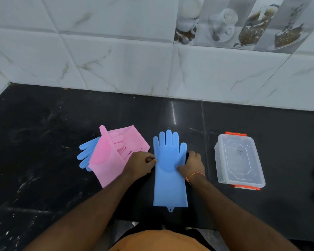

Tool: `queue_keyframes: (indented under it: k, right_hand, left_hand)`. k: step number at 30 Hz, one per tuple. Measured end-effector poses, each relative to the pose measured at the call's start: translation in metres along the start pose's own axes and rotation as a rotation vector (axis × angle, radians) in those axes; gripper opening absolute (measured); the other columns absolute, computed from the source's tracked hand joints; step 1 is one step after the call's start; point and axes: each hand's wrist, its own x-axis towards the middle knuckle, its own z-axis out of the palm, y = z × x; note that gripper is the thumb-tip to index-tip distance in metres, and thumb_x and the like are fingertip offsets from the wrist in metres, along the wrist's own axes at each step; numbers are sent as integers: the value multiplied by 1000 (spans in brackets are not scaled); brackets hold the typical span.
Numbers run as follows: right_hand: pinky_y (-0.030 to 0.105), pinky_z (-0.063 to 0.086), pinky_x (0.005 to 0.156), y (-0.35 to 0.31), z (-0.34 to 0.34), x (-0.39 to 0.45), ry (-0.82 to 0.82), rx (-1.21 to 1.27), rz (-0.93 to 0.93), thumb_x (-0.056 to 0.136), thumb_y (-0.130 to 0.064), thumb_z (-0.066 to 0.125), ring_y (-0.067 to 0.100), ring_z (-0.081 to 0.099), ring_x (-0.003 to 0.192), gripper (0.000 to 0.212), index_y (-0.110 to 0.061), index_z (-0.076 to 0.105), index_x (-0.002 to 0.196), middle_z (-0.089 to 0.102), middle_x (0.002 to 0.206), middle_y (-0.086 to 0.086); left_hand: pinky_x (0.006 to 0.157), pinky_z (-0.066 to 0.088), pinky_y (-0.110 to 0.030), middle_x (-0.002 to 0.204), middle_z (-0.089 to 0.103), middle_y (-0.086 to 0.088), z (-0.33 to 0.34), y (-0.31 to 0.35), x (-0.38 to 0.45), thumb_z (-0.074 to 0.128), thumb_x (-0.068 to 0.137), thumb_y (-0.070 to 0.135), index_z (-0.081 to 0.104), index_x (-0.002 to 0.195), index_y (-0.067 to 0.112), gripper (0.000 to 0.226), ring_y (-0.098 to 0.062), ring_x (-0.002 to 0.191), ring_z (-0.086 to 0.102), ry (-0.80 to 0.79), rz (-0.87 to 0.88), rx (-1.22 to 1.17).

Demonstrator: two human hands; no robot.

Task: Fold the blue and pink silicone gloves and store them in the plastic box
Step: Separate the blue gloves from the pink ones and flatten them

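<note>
Four gloves in view: one blue glove (pixel 169 171) flat on the dark surface (pixel 43 160), fingers pointing away, cuff near the front edge; two pink gloves (pixel 114 153) piled to its left over a second blue glove (pixel 86 154), of which only the fingers show. Plastic box (pixel 239 160) sits to the right, well apart from the flat glove, lid on, orange clips at both ends.

Left hand (pixel 140 164) pinches the flat glove's left edge at palm level. Right hand (pixel 193 164) holds the right edge, thumb on top of the glove, fingers curled at the edge.

Handling guess: silicone is soft, floppy, light, likely grippy against itself and springy, so folds may pop open. Take hold at both side edges or at the cuff, fold cuff toward fingers, keep pressure on the crease. Box lid needs unclipping before stowing.
</note>
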Motion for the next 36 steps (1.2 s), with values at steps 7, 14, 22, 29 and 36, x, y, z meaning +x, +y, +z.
queue_keyframes:
  k: [7,14,22,29,36]
  right_hand:
    - [33,52,106,-43,22,-15,8,-51,-275,95,-28,74,22,60,124,54,-22,53,145,51,143,1]
    - [28,48,104,-111,73,-33,-267,-4,-448,101,-21,64,19,64,118,39,-23,62,140,64,135,1]
    - [47,43,118,-148,114,-43,-476,-192,-571,106,-31,55,27,50,140,60,-37,32,162,45,158,0]
    - [47,43,118,-149,117,-36,-548,-222,-563,105,-34,55,28,48,142,64,-38,27,163,38,161,0]
    - [44,34,124,-156,110,-31,-589,-236,-592,107,-32,52,28,41,149,61,-38,28,163,35,168,1]
  left_hand:
    - [91,61,-30,108,83,2,-61,-35,-5,72,103,26,83,114,17,18,-6,88,71,393,154,40]
    - [113,40,-64,164,41,-11,-111,-106,-24,72,96,27,47,156,22,65,-39,148,39,751,-434,87]
    - [94,56,-45,142,65,-13,-137,-132,-16,68,101,44,58,148,14,57,-33,127,62,480,-639,-44]
    - [69,50,-35,108,69,-5,-155,-135,-29,60,106,29,61,106,22,8,-23,91,69,679,-308,-83]
    - [97,56,-62,101,62,23,-195,-89,-46,60,102,37,56,108,25,14,-1,92,59,889,185,-44]
